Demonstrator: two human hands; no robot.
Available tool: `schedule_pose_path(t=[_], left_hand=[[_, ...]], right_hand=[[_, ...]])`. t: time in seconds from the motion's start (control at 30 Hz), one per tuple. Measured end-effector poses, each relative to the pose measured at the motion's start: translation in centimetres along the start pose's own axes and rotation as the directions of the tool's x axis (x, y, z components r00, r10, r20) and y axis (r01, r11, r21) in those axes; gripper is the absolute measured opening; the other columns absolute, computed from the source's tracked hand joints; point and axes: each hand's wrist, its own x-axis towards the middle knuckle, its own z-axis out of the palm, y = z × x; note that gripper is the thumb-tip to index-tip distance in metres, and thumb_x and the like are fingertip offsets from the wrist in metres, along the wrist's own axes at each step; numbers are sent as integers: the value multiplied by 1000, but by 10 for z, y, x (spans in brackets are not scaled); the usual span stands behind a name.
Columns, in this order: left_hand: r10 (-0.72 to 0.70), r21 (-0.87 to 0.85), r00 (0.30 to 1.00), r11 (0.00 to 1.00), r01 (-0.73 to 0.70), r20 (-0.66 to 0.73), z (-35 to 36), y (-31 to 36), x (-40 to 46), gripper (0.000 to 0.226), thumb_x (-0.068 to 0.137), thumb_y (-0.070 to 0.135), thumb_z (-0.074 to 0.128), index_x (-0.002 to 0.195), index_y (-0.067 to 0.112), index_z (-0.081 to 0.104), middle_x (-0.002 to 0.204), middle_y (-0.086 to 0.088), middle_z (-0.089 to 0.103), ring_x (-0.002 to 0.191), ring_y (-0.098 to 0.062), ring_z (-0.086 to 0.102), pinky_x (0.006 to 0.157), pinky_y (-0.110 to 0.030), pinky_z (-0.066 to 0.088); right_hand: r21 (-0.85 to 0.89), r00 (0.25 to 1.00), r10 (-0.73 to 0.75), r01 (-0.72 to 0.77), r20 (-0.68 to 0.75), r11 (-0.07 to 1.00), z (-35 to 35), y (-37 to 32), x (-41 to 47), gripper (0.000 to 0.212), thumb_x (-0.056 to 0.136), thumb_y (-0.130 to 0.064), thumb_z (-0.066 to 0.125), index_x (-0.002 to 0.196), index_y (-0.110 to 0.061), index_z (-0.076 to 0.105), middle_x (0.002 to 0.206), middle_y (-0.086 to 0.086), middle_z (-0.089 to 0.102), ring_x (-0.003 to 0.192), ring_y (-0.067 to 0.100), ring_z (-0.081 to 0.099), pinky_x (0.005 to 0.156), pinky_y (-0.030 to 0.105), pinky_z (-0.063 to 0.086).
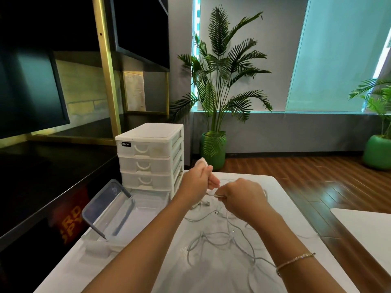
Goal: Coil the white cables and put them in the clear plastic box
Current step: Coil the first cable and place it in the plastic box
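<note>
Both forearms are bare from the near edge of the view out to the hands, with no sleeve showing on either. The right wrist wears a thin gold-toned bracelet (pixel 295 259), a slim band with small glinting links. The left hand (pixel 197 178) and right hand (pixel 243 196) wear no gloves.

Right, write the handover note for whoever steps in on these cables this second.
Left hand: raised over the table, fingers curled round a white cable end.
Right hand: gripping the same cable just beside it, both above the table.
White cables: a loose tangle spread on the table under and in front of the hands, not coiled.
Clear plastic box: open at the left, in front of the white drawer unit; its lid leans tilted beside it. No cable visible inside.
Done: one cable picked up.
Left: coil each cable, put all in the box.
</note>
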Motion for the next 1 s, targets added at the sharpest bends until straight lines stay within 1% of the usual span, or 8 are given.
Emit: schedule_pose_path(t=[0.1,0.17,0.3,0.43,0.6,0.77,0.9,1.0], left_hand=[[45,250,997,966,-57,55,3,-2,-3,33,102,24,30,124,8,49,72,3,59,63,-5,54,75,-18,52],[10,298,991,953,-49,132,3,-4,-6,37,101,27,31,133,14,44,71,3,56,60,-6,52,58,-15,48],[-24,278,975,960,-39,221,0,-4,-14,38,100,36,31,89,12,58,65,6,46,64,-10,45,57,-17,34],[-42,267,967,963,-27,251,0,0,-18,47,97,43,33,103,11,67,73,6,53,63,-5,43,59,-17,34],[-38,262,955,964,-42,295,-6,7,-18,44,96,39,41,97,8,72,101,-19,65,63,-8,47,57,-14,34],[-107,119,941,990,72,322,-16,-1,-15,43,95,40,43,59,20,55,44,11,43,48,-10,34,47,-18,30],[-100,-103,921,983,149,377,-26,-11,-12,46,98,35,39,54,20,46,41,10,31,42,-8,22,41,-19,22],[-74,-333,930,921,202,360,-35,-12,-9,44,96,33,39,54,20,41,41,11,27,39,-6,19,40,-18,17]], right_hand=[[20,995,19,-17,-102,1000,-10,6,-4,25,93,-27,51,113,-32,64,98,-1,68,84,18,61,65,24,40],[53,982,48,-39,-181,998,-15,12,-7,25,91,-32,55,114,-34,63,104,-3,68,93,17,61,68,23,40],[130,978,66,-41,-198,991,-15,27,-5,30,82,-37,66,110,-28,65,105,-5,65,93,11,48,71,21,37],[249,990,99,-72,-97,966,-18,39,-2,29,78,-26,72,107,-22,71,114,-2,65,103,15,54,87,24,45],[505,983,134,-178,122,845,-25,48,-8,27,74,-16,76,101,-16,74,75,-7,71,52,3,60,58,15,53],[728,987,127,-162,103,667,-22,54,-8,15,67,-30,77,80,-24,77,55,-24,63,59,-3,60,49,6,40],[887,972,184,-209,144,411,-11,62,-11,12,79,-29,69,74,-22,77,45,0,41,41,13,28,40,19,25],[861,960,199,-267,197,433,-4,68,-15,18,89,-21,59,83,-13,74,44,-4,46,33,7,27,35,15,24]])
